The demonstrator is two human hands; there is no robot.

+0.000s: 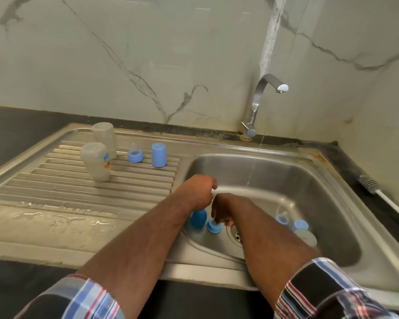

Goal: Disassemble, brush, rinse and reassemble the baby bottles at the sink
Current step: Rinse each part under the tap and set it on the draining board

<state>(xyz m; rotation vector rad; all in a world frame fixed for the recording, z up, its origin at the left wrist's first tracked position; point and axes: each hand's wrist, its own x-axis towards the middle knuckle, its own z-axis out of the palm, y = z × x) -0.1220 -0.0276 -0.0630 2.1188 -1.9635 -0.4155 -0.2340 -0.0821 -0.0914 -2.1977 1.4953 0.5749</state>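
My right hand reaches down into the steel sink and pinches a blue collar ring next to the drain. My left hand hovers over the sink's left edge with curled fingers; whether it holds anything is hidden. A blue cap sits just below it. At the sink's right lie another blue ring with teat, a blue cap and a clear bottle. On the drainboard stand two upturned clear bottles, a ring with teat and a blue cap.
The faucet at the back lets a thin stream of water fall into the basin. A white-handled bottle brush lies on the dark counter at the right. The drainboard's front part is wet.
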